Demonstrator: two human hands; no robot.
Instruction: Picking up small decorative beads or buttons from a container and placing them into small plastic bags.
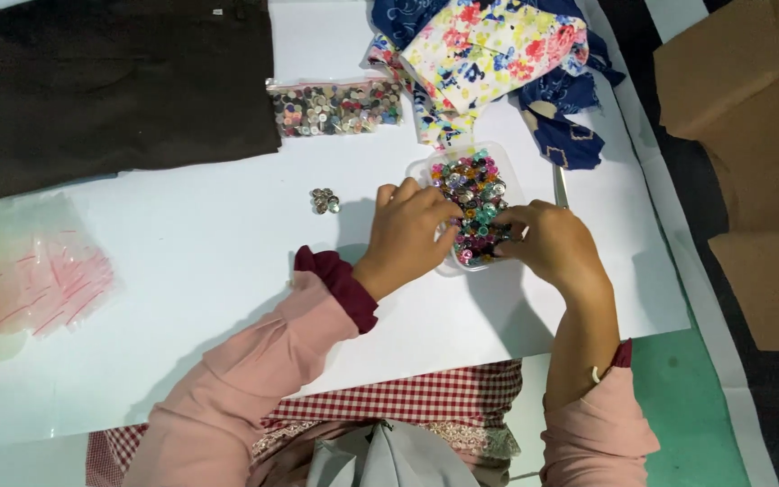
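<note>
Left hand (410, 230) and right hand (547, 242) both in clear tray (451, 263) of coloured buttons (472, 200), fingers curled, pinching buttons between hands. Small button pile (324, 200) left of left hand on counter (209, 261).

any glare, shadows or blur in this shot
Head view: bright, even overhead light nearly washes out the white sheet; soft shadows fall under both forearms; the left hand and right hand are slightly soft, and the shiny buttons in the clear tray merge into sparkle; no strong distortion.
</note>
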